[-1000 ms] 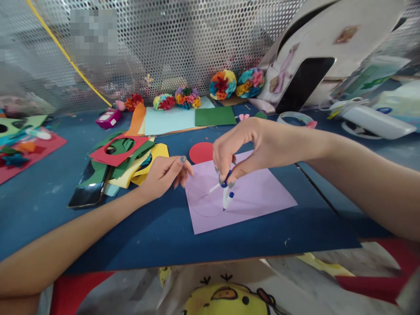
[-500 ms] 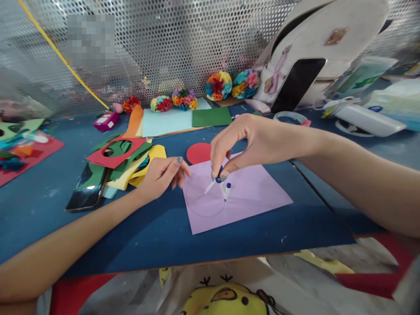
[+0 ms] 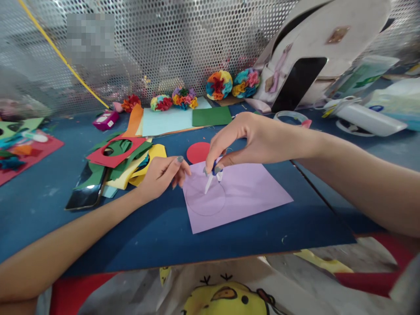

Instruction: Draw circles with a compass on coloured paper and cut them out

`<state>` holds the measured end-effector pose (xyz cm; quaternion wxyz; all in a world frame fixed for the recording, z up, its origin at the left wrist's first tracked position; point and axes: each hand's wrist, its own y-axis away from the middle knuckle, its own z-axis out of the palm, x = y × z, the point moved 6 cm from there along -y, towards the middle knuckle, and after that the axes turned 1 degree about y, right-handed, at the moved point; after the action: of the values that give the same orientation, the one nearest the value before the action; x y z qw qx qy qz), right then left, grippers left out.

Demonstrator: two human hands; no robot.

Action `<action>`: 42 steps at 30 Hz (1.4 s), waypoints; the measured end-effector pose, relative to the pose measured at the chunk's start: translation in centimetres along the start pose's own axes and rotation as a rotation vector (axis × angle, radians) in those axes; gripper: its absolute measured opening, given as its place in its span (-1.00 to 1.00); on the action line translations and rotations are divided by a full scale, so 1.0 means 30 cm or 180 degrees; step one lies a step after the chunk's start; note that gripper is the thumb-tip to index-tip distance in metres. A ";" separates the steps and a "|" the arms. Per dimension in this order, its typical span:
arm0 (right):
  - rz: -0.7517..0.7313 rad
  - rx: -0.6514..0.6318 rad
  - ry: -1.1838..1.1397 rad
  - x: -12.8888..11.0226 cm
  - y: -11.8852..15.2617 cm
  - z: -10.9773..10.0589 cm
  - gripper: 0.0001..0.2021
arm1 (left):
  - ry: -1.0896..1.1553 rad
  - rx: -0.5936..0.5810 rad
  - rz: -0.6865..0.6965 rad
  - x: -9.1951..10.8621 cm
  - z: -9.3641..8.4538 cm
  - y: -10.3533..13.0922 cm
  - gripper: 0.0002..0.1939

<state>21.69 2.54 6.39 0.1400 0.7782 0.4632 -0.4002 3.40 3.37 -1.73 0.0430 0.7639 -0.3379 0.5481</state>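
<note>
A white and blue drawing compass (image 3: 209, 183) stands on a sheet of purple paper (image 3: 252, 188). My right hand (image 3: 239, 138) pinches its blue top between thumb and fingers. One white leg rests within a pencilled circle on the paper's left part; the other leg is partly hidden behind the fingers. At the paper's upper left edge lies my left hand (image 3: 166, 173), fingers loosely apart and holding nothing. A red paper disc (image 3: 197, 152) sits just behind the purple sheet.
Left of my hand, paper offcuts (image 3: 123, 159) overlap a dark phone (image 3: 85, 192). Crepe flowers (image 3: 219, 85), green paper (image 3: 211, 117) and a purple box (image 3: 105, 120) line the back. A phone (image 3: 299, 83) leans on a white backpack (image 3: 354, 30); a tape roll (image 3: 292, 116) lies nearby.
My right hand has turned the compass, and its pencil-side leg has swung round from the right of the circle toward the back. My left hand has stayed in place.
</note>
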 end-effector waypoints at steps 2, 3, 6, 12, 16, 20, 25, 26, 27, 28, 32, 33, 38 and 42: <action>-0.0062 0.0009 0.0019 -0.004 -0.001 0.002 -0.85 | 0.0011 -0.0008 -0.0008 0.000 0.001 0.000 -0.40; -0.0076 0.0014 0.0011 -0.005 -0.002 0.003 -0.85 | 0.0016 -0.0008 -0.0010 0.000 0.002 -0.001 -0.40; -0.0087 0.0027 -0.0077 -0.004 -0.003 0.005 -0.85 | 0.0019 -0.0002 -0.0016 0.001 0.002 -0.002 -0.40; -0.0113 0.0006 -0.0215 0.002 -0.007 0.012 -0.85 | 0.0012 0.0013 -0.0006 0.003 -0.002 -0.001 -0.41; -0.0240 0.0024 -0.0295 0.001 -0.011 0.016 -0.84 | 0.0013 0.0019 -0.0005 -0.002 -0.002 0.000 -0.40; -0.0391 0.0112 -0.0357 0.003 -0.016 0.018 -0.82 | 0.0006 0.0018 0.0008 0.000 0.002 -0.003 -0.40; -0.0462 0.0086 -0.0682 0.027 -0.025 0.038 -0.83 | -0.0052 0.0033 0.0038 0.015 0.002 -0.006 -0.39; -0.0488 0.0082 -0.0787 0.030 -0.027 0.043 -0.83 | -0.0071 0.0040 0.0044 0.018 0.001 -0.007 -0.39; -0.0513 0.0084 -0.0887 0.033 -0.029 0.049 -0.82 | -0.0086 0.0044 0.0049 0.020 0.000 -0.008 -0.39; -0.0540 0.0086 -0.0972 0.033 -0.032 0.055 -0.82 | -0.0095 0.0052 0.0056 0.022 -0.001 -0.009 -0.39; -0.0631 0.0081 -0.1051 0.019 -0.040 0.078 -0.79 | -0.0087 0.0079 0.0090 0.022 -0.004 -0.015 -0.38; -0.0632 0.0090 -0.1024 0.015 -0.041 0.083 -0.79 | -0.0081 0.0082 0.0104 0.022 -0.004 -0.016 -0.37; -0.0605 0.0091 -0.0973 0.007 -0.042 0.092 -0.79 | -0.0090 0.0076 0.0123 0.033 -0.002 -0.016 -0.36; -0.0620 0.0076 -0.0997 0.010 -0.041 0.091 -0.80 | -0.0112 0.0084 0.0081 0.035 -0.003 -0.014 -0.37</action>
<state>19.40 1.77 4.59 0.1618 0.6595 0.5041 -0.5336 3.73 3.23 -0.66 0.0200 0.7696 -0.3410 0.5395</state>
